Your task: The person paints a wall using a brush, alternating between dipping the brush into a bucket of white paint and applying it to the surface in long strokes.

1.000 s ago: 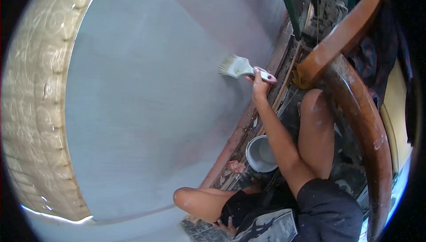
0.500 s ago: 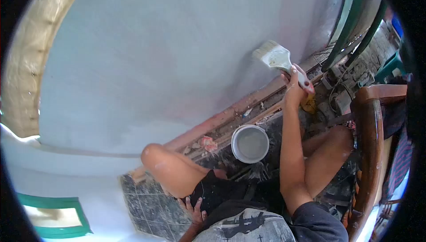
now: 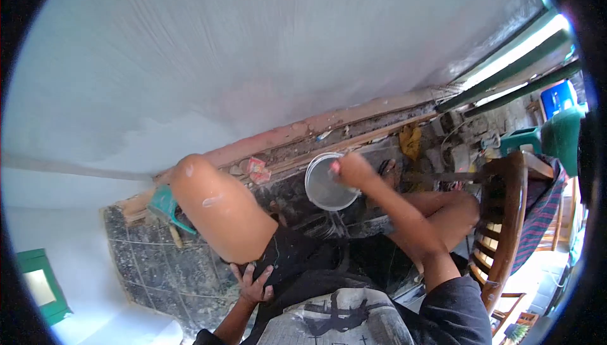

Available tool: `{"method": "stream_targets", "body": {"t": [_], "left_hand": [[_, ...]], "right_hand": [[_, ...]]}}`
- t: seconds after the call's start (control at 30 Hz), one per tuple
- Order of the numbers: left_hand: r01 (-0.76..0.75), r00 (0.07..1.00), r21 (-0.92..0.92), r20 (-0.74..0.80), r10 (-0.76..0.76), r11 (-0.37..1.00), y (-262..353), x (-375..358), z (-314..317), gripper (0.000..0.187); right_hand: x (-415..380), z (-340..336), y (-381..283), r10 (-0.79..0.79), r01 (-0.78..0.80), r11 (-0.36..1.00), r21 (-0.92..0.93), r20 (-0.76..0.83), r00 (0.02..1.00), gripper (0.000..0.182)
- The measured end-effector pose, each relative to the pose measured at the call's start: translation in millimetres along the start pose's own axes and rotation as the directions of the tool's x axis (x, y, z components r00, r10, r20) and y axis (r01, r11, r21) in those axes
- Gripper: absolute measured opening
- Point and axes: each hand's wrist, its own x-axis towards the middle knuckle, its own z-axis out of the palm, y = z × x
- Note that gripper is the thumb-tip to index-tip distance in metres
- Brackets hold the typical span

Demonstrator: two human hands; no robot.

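My right hand (image 3: 355,171) is at the right rim of a white bucket (image 3: 314,201), closed round the handle of the paintbrush (image 3: 334,166). Only the reddish end of that handle shows; the rest of the brush is hidden by the hand and blurred. Greyish liquid fills part of the bucket, which stands on the dark floor between my legs. My left hand (image 3: 254,283) rests on my thigh with its fingers spread, holding nothing. In front rises a pale wall (image 3: 253,48) with damp-looking streaks.
A wooden chair (image 3: 509,231) stands close on the right, with striped cloth (image 3: 537,218) over it. A green plastic object (image 3: 165,204) lies beyond my left knee. Red-and-white wrapper (image 3: 258,171), a yellow item (image 3: 410,141) and rubble lie along the wall's base.
My right hand has come down from near the wall to the bucket with the paintbrush. The view has shifted, showing more floor and the green object at the left. My left hand stays on my thigh.
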Motion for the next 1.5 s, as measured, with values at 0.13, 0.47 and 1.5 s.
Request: {"method": "stream_targets", "body": {"t": [0.13,0.47,1.5], "left_hand": [[0.029,0.999,0.016,0.03,-0.03,0.999,-5,-27,5,0.043],[0.116,0.993,0.03,0.035,-0.117,0.993,2,-46,9,0.042],[0.155,0.987,-0.005,0.053,-0.154,0.988,6,-3,2,0.045]], "right_hand": [[-6,72,-3,-0.109,0.113,0.993,0.044,-0.081,0.991,0.029],[0,91,1,-0.156,0.157,0.987,-0.017,0.043,0.987,0.032],[-47,44,105,0.045,0.039,0.903,0.428,-0.185,0.982,0.044]]}}
